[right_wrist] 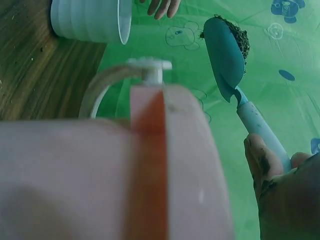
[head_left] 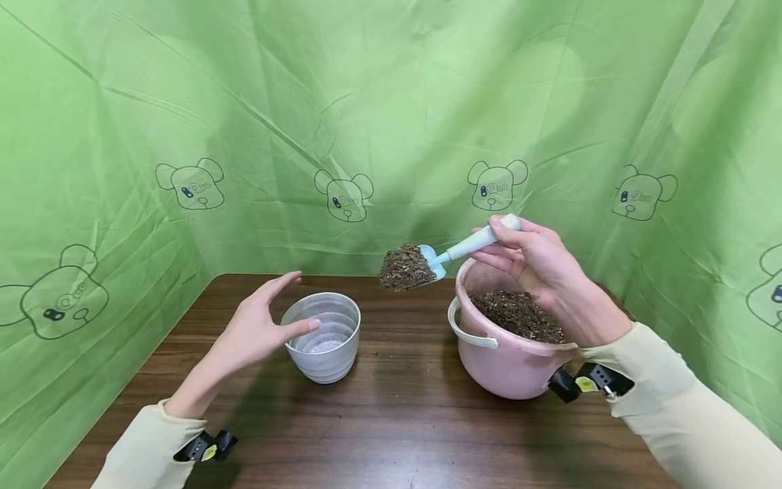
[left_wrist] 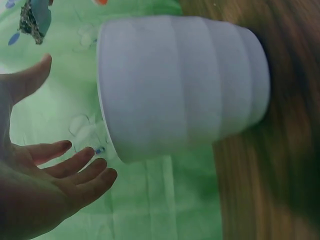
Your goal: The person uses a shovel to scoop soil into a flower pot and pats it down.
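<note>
My right hand (head_left: 537,255) grips the pale handle of a small light-blue trowel (head_left: 482,238), raised at the left rim of a pink bucket (head_left: 507,370). Dark soil (head_left: 406,267) is heaped on the blade, which hangs between the bucket and a whitish ribbed flowerpot (head_left: 330,360). In the right wrist view the trowel's underside (right_wrist: 225,55) shows. My left hand (head_left: 253,326) is beside the pot, thumb and fingers spread apart around its left rim. The left wrist view has the left hand (left_wrist: 60,170) near the pot's mouth, holding nothing. Only bare ribbed walls show inside the pot.
More soil (head_left: 519,316) lies inside the bucket, whose white carrying handle (head_left: 467,333) hangs down on its left side. A few soil crumbs dot the brown wooden table (head_left: 391,421). Green cloth (head_left: 391,102) with bear outlines encloses the back and sides.
</note>
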{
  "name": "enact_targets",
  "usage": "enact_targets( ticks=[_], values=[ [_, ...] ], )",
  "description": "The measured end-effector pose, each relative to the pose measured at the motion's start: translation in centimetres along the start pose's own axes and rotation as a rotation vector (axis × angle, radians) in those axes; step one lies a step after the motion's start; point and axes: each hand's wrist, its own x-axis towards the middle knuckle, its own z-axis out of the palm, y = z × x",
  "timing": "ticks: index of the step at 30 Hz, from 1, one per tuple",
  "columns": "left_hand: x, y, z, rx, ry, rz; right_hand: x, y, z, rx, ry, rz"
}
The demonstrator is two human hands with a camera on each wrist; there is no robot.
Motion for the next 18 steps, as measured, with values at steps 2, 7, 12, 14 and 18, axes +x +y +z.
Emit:
enact_targets(
  ticks=[2,7,12,14,18],
  values=[
    [-0.3,-0.6,-0.1,0.003,-0.013,-0.009,0.1,0.4,0.4,0.002,0.001,-0.003],
    [-0.9,-1.9,0.0,-0.014,-0.065,-0.052,0.3,1.3,1.5,-0.021,-0.002,-0.02],
    [-1.3,-2.8,0.3,-0.073,-0.108,-0.08,0.6,2.1,2.7,-0.018,-0.02,-0.022],
    [-1.4,-3.1,0.4,-0.103,-0.126,-0.082,0.7,2.5,3.1,-0.009,-0.022,-0.016],
    [-1.6,-3.5,0.6,-0.141,-0.154,-0.084,0.9,3.4,4.0,-0.004,-0.016,-0.026]
  ],
)
